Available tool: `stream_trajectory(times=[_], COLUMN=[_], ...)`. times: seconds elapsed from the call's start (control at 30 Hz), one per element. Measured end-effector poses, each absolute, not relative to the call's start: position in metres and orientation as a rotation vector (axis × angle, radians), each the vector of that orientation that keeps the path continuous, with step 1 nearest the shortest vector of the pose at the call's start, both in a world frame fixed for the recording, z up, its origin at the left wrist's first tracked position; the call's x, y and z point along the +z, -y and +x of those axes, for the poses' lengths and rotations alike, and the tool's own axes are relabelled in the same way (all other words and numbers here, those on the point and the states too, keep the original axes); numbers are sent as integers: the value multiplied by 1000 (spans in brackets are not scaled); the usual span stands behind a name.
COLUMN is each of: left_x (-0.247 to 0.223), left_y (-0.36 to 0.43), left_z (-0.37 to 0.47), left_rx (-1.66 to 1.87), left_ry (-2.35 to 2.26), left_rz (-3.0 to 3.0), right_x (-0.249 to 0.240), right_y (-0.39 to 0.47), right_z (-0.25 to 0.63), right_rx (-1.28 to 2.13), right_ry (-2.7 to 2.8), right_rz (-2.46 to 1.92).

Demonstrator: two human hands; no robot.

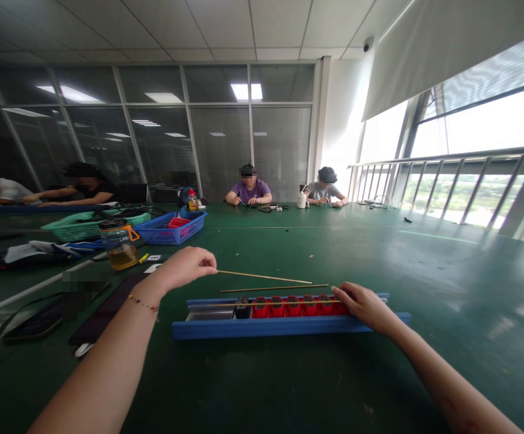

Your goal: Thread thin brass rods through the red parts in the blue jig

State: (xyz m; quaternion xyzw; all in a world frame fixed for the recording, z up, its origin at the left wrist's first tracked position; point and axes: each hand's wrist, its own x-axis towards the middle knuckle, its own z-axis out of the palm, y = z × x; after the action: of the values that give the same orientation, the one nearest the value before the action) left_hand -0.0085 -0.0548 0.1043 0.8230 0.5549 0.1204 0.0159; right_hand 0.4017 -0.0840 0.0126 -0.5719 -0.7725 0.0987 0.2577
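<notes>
My left hand (192, 265) is closed in a pinch on one end of a thin wooden stick (264, 277), which points right above the table. My right hand (361, 304) is over the right part of a long blue tray (289, 327), its fingers closed at the end of a second wooden stick (228, 304). That stick runs lengthwise above the tray. Inside the tray stand several red holders (293, 308) with dark tops, plus a black piece (243, 308) at their left. Behind the tray lies a third wooden stick (273, 289). My right hand hides the tray's right section.
A glass jar (120, 246) of amber liquid, a blue basket (171, 232) and a green basket (74, 226) stand at left on the green table (356, 253). Nearer lie a dark flat case (108, 313) and a pouch (34, 322). Several people sit around the table's far side.
</notes>
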Motion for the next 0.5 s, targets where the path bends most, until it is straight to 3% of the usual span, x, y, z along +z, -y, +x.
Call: stream_trajectory(times=[0.3, 0.5], left_x=[39, 21], left_y=[26, 20], left_z=[25, 33], left_rx=[225, 275], left_ry=[-1676, -1785], left_rz=[2549, 2509], right_x=[12, 12], right_y=[83, 83], right_z=[403, 403], right_rx=[231, 225], right_ry=[2111, 2101], right_rz=[-1544, -1552])
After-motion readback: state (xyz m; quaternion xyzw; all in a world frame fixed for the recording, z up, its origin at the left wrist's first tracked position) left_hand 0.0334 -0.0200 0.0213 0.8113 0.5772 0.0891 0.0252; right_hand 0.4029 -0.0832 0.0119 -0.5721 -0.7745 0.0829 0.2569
